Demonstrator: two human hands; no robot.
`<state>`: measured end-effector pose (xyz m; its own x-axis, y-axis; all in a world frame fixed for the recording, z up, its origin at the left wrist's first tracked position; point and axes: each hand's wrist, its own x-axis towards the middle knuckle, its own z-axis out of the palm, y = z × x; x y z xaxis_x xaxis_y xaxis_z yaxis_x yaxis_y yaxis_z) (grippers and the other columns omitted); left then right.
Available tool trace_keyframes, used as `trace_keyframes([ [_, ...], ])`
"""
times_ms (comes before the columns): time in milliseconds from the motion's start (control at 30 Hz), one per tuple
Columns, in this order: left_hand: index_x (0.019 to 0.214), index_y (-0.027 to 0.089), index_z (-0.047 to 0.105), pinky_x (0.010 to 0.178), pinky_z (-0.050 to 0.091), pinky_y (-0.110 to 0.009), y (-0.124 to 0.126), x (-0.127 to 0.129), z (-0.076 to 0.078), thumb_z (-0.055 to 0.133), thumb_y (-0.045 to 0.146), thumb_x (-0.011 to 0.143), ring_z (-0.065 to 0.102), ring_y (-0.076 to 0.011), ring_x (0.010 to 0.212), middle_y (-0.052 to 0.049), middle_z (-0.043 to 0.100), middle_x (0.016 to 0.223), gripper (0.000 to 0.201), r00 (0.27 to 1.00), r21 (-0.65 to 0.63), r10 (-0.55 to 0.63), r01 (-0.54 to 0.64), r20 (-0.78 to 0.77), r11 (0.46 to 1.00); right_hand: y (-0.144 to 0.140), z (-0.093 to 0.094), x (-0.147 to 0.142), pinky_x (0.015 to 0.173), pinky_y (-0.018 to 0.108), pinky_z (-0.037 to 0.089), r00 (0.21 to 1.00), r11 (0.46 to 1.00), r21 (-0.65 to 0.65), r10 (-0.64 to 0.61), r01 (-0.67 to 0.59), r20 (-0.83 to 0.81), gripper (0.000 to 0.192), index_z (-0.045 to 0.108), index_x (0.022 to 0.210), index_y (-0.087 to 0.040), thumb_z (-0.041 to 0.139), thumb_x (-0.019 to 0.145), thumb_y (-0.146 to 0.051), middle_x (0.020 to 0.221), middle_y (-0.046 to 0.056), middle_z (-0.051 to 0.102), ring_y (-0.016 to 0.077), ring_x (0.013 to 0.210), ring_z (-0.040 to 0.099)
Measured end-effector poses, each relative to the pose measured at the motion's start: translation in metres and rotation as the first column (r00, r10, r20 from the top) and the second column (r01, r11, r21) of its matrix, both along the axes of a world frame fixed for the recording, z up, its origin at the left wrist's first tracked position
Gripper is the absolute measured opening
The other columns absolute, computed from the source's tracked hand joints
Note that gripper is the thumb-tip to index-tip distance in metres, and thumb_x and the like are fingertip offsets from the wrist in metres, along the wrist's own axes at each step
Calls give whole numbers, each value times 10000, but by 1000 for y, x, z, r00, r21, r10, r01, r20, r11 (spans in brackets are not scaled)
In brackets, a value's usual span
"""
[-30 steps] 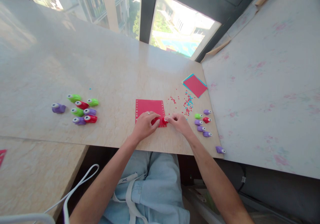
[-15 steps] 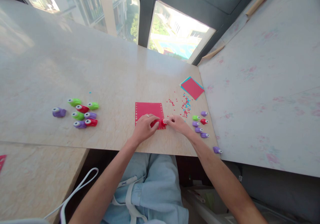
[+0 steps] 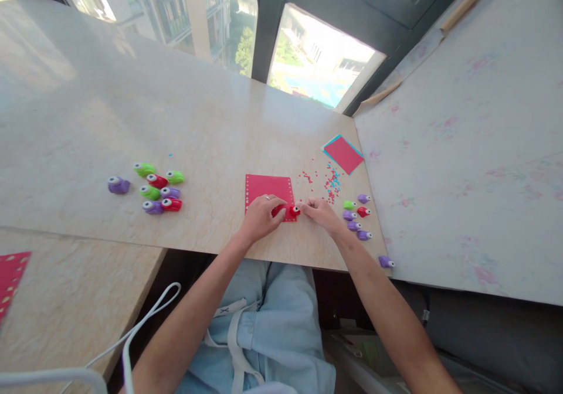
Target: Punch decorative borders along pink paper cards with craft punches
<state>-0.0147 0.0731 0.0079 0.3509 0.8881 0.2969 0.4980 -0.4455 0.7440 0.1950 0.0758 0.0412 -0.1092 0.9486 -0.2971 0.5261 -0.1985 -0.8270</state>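
Note:
A square of red paper point(image 3: 269, 187) lies on the table, with small shapes punched along its side edges. At its lower right corner sits a small red craft punch point(image 3: 294, 210) with a white and dark top. My left hand point(image 3: 265, 215) rests over the lower part of the paper, fingers and thumb curled around the punch's left side. Just right of the punch, my right hand point(image 3: 320, 212) has thumb and forefinger pinched together at its edge. Whatever may be between those fingertips is too small to make out.
Red and blue paper bits point(image 3: 333, 184) are scattered right of the paper. Behind them lies a stack of coloured sheets point(image 3: 343, 155). Several punches stand at the right point(image 3: 350, 215) and left point(image 3: 153, 193). Another punched red sheet point(image 3: 12, 277) lies at far left.
The view has shifted slightly, so the table's things appear farther right. My right fingertips have come off the top of the punch, which now shows; my left hand stays beside it.

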Motion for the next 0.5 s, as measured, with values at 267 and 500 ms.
trace_keyframes([
  [267, 935, 203, 704, 825, 478, -345, 0, -1, 1, 596, 236, 889, 647, -194, 854, -48, 730, 907, 122, 1000, 11, -5, 5, -1, 1000, -16, -16, -2, 569, 240, 326, 996, 984, 177, 41, -27, -76, 585, 646, 1170, -162, 763, 716, -512, 666, -63, 503, 106, 583, 408],
  [500, 1085, 199, 673, 861, 477, -377, -1, 0, 0, 683, 334, 828, 631, -241, 952, -86, 696, 1043, 290, 994, 93, -35, 44, -100, 995, -22, -29, -11, 588, 251, 352, 992, 936, 353, -33, -13, 124, 379, 747, 971, -179, 699, 785, -506, 649, -23, 560, 141, 621, 462],
])
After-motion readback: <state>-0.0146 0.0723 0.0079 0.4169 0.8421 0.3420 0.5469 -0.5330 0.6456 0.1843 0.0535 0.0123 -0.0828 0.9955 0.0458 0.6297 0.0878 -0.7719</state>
